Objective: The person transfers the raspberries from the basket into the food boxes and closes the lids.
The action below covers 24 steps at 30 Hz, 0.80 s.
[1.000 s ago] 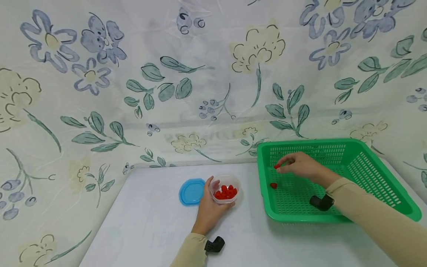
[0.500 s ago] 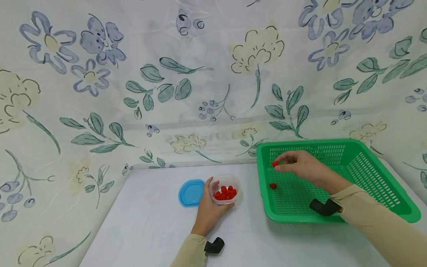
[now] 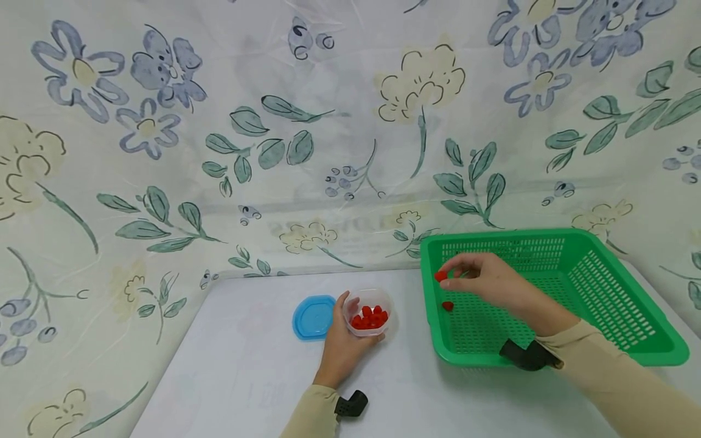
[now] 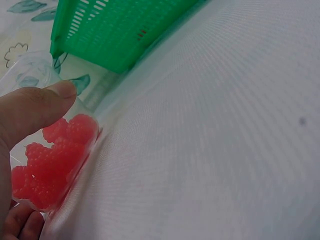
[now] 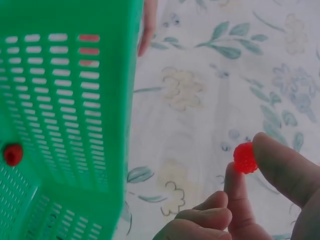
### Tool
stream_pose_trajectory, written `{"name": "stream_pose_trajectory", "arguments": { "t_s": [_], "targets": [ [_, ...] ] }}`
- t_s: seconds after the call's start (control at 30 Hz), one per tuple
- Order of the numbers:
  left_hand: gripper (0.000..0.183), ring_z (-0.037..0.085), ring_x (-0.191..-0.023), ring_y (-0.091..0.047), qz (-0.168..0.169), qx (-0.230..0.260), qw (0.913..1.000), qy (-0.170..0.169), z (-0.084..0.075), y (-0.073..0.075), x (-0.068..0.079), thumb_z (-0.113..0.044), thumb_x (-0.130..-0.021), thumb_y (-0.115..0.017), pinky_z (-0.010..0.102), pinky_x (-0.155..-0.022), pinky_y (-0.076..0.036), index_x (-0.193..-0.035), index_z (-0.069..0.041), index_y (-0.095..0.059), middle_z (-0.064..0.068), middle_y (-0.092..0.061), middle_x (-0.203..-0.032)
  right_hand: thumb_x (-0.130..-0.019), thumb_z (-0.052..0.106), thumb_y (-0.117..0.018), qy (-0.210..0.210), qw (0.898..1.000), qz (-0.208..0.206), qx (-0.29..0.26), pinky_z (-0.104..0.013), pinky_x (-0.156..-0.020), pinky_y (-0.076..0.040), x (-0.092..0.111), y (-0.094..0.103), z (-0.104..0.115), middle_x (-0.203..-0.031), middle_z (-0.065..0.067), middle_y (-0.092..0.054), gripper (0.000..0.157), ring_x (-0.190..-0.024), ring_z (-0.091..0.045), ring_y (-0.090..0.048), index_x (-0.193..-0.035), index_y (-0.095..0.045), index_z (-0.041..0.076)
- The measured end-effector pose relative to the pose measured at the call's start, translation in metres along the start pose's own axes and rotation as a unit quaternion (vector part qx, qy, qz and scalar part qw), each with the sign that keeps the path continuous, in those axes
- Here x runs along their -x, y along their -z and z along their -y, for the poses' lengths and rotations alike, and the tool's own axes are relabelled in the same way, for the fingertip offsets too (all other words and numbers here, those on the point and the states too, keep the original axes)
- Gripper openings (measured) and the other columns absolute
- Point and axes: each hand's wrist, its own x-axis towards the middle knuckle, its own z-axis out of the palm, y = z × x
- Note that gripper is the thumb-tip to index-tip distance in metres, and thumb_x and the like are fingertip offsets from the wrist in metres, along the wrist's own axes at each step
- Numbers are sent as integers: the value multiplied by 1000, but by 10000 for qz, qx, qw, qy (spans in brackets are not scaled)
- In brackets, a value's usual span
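My left hand (image 3: 344, 348) grips a small clear plastic tub (image 3: 386, 300) on the white table, fingers around its left side and thumb along the front. Several red raspberries (image 4: 60, 157) lie inside it. My right hand (image 3: 487, 283) is raised over the left part of a green basket (image 3: 432, 322). Between its thumb and index fingertip it pinches one raspberry (image 5: 245, 158), held above the basket's left rim in the head view. One more raspberry (image 3: 448, 306) lies on the basket floor near the left wall, below that hand.
A blue lid (image 3: 313, 317) lies flat on the table (image 3: 241, 353), just left of the tub and partly behind my left fingers. The basket's perforated walls stand to the right of the tub. A floral cloth (image 3: 328, 152) hangs behind the table.
My right hand has lifted the raspberry from inside the basket and carried it left to the rim. The left hand and tub stay where they were.
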Motion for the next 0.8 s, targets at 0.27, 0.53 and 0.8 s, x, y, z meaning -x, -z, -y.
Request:
{"name": "stream_pose_trajectory", "arguments": {
  "t_s": [0.27,0.53,0.8],
  "targets": [
    [105,30,-138,-44,4,19,10000,33,0,0,0,-21,-72,-92,53,-106,-45,-154,-20,-26,3,-49,-150,-90,25,-77,-29,9994,-175,-281,-35,-71,-50,6,-19,3,-101,-9,-61,32,-87,-25,-59,-117,-69,8],
    [106,30,-138,-44,11,-23,10000,30,0,0,0,-21,-73,-92,52,-106,-46,-155,-19,-25,3,-49,-150,-90,22,-76,200,9979,-601,-114,-32,-57,-48,9,-41,5,-106,-10,-61,25,-85,-25,-53,-112,-72,11],
    [107,31,-138,-44,8,0,10000,27,0,0,1,-24,-73,-92,53,-105,-46,-155,-18,-25,4,-49,-150,-89,21,-77,433,9951,-888,-84,-28,-54,-40,9,-64,9,-100,-8,-60,23,-78,-21,-50,-109,-73,9]
  ]
}}
